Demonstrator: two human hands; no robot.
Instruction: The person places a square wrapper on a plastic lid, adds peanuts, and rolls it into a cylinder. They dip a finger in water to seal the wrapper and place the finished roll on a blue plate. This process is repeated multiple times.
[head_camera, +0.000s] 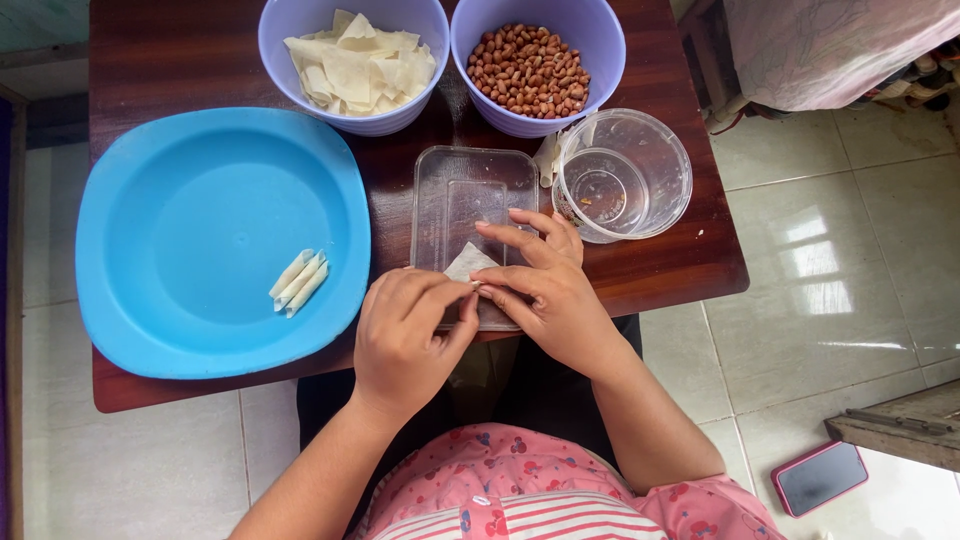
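We look down on a dark wooden desk (180, 60) and work at its near edge. Our left hand (405, 335) and right hand (545, 285) meet over a clear rectangular plastic lid (470, 190) that lies flat on the desk. Between them sits a small pale pastry wrapper (468, 263), one corner pointing away from us. The left hand's thumb and fingers are pinched together on the wrapper's near edge, and the right hand's thumb and forefinger close on the same edge from the other side, its remaining fingers spread out over the lid. What lies inside the fold we cannot tell, since the fingertips cover it.

To the left a large blue plate (200, 170) takes up much of the desk, and three thin rolled pastries (298, 282) lie side by side on it, near its right rim. At the far edge stand two lilac bowls: one (300, 30) holds a heap of flat pastry sheets (358, 62), the other (600, 40) is filled with brown peanuts (528, 70). Just beside the lid, on the right, stands a clear round plastic tub (665, 170), nearly empty.

On the tiled floor (850, 250) to our right lies a phone in a pink case (820, 478).
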